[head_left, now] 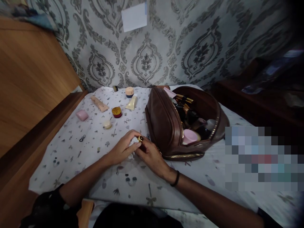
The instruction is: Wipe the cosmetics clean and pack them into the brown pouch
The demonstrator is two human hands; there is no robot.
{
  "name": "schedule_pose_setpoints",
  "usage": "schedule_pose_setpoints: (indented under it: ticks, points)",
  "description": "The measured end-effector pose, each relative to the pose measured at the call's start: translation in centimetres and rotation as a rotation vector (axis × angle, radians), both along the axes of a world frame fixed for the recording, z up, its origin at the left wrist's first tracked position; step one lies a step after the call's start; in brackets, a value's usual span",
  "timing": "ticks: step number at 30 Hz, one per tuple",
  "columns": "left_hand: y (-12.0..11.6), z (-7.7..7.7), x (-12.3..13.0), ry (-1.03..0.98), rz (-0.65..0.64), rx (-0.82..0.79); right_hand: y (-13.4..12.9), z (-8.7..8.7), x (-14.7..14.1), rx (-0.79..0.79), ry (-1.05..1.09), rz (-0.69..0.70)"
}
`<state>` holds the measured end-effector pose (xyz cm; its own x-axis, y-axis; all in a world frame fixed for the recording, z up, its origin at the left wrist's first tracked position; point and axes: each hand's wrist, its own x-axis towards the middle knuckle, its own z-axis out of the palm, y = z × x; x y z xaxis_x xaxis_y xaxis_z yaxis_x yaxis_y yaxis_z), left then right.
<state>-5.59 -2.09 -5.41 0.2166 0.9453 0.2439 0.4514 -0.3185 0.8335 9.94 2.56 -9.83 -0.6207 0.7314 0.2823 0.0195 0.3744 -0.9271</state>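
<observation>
Near the table's middle, my left hand (124, 148) is closed around a white cloth or tissue (134, 141). A small gold-capped item (140, 138) is pinched at its upper end by my right hand (151, 155), whose fingers meet those of my left hand. The body of this item is mostly hidden by the cloth and fingers. Just right of my hands stands an open brown bag (163, 123), filled with brushes (184, 98), a pink cup-like item (190, 136) and other cosmetics.
On the patterned cloth (78, 158) lie a pink item (82, 115), a peach tube (99, 104), a red jar with gold lid (117, 112), a cream jar (107, 124), a cream tube (131, 102) and a peach-lidded jar (129, 92). Wooden furniture (33, 72) stands left.
</observation>
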Motion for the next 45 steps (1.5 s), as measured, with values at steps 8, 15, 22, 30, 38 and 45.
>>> schedule_pose_setpoints:
  ticks: [8, 15, 22, 30, 38, 45]
  points:
    - [0.3, -0.6, -0.1, -0.029, 0.06, 0.026, 0.2, -0.5, 0.0, 0.026, -0.017, 0.059]
    - [0.5, -0.3, -0.9, 0.089, 0.09, 0.066, -0.1, 0.4, 0.2, -0.071, -0.002, 0.076]
    - [0.2, -0.6, -2.0, 0.317, 0.075, 0.073, -0.3, 0.3, 0.1, -0.113, 0.064, 0.088]
    - [0.0, -1.7, -4.0, 0.597, 0.192, 0.142, 0.0, -1.1, -0.3, -0.105, 0.018, 0.045]
    - [-1.3, -2.1, -5.5, 0.759, 0.459, -0.022, -0.1, -0.8, -0.4, -0.145, 0.089, 0.076]
    - [-1.6, -1.9, -5.0, 0.473, 0.464, 0.362, -0.3, -0.8, -0.6, -0.133, 0.051, 0.042]
